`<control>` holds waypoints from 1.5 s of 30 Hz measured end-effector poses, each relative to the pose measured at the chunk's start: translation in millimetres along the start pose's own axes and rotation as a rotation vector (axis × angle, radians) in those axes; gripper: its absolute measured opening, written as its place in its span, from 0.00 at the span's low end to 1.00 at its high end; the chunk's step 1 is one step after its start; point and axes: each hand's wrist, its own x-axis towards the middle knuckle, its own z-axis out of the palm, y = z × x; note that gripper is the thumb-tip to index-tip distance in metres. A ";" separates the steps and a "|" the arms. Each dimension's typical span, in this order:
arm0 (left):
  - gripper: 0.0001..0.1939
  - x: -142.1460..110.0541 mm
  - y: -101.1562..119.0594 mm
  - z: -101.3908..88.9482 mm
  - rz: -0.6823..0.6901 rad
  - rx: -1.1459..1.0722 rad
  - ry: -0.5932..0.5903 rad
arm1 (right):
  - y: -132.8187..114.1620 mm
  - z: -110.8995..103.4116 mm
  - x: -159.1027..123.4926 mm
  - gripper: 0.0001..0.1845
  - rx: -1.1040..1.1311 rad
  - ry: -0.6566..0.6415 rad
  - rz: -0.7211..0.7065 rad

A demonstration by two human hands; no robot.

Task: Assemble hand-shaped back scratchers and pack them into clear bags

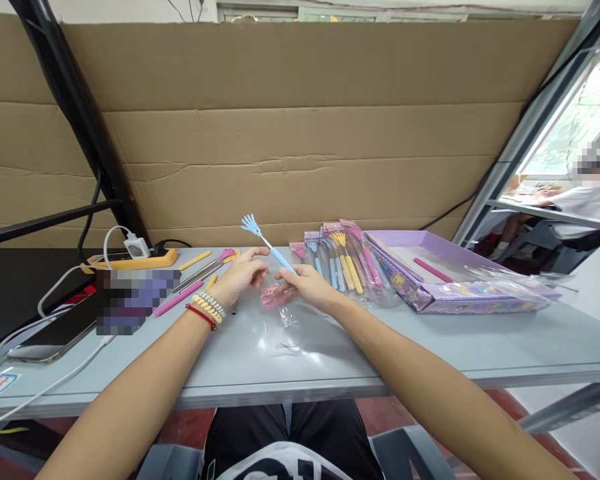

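Observation:
My right hand (304, 283) is closed around the handle of a blue back scratcher (263, 240) whose hand-shaped head points up and to the left. My left hand (241, 273), with bead bracelets and a red cord on the wrist, pinches the top of a clear plastic sleeve (280, 320) with a pink header card (271, 295); the sleeve lies on the grey table (430, 340) below both hands. The scratcher's handle end meets the sleeve's opening.
A pile of packaged scratchers (337, 260) lies right of my hands, beside a purple cardboard tray (430, 273). Loose pink and yellow scratchers (200, 277), a yellow power strip (135, 259), cables and a phone (55, 333) lie left. A cardboard wall stands behind. Another person sits far right.

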 end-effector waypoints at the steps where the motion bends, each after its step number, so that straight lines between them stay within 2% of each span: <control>1: 0.20 -0.9 1.1 -0.4 -0.019 0.079 0.006 | -0.1 0.0 -0.1 0.12 0.009 0.011 0.010; 4: 0.22 -3.3 3.8 -0.5 -0.014 0.334 -0.051 | -0.4 -0.2 -0.7 0.11 0.049 -0.009 -0.017; 8: 0.21 -3.9 4.1 0.4 0.053 0.509 -0.137 | -0.2 0.0 -1.8 0.12 0.084 -0.050 -0.033; 13: 0.13 -2.5 1.9 -0.7 0.105 0.643 -0.052 | -0.7 1.6 -2.8 0.12 0.096 -0.104 -0.043; 18: 0.09 -2.1 0.0 -0.1 0.151 0.709 -0.063 | -3.1 2.6 -4.4 0.14 0.094 -0.107 -0.035; 28: 0.10 -0.7 -4.2 -0.2 0.214 0.669 -0.071 | -1.9 3.7 -3.4 0.15 0.119 -0.099 -0.038; 35: 0.11 -0.8 -4.9 0.6 0.236 0.743 -0.091 | -4.6 4.7 -6.1 0.13 0.091 -0.092 -0.040; 39: 0.11 -0.7 -3.8 1.1 0.279 0.754 0.012 | -3.8 3.0 -3.5 0.14 0.023 -0.017 -0.060; 42: 0.09 -1.0 -2.3 -1.7 0.335 0.640 0.206 | -0.5 -1.0 1.7 0.17 -0.038 0.097 -0.075; 45: 0.07 -2.3 -0.1 -6.0 0.405 0.422 0.363 | 2.3 -4.1 4.3 0.19 -0.067 0.168 -0.088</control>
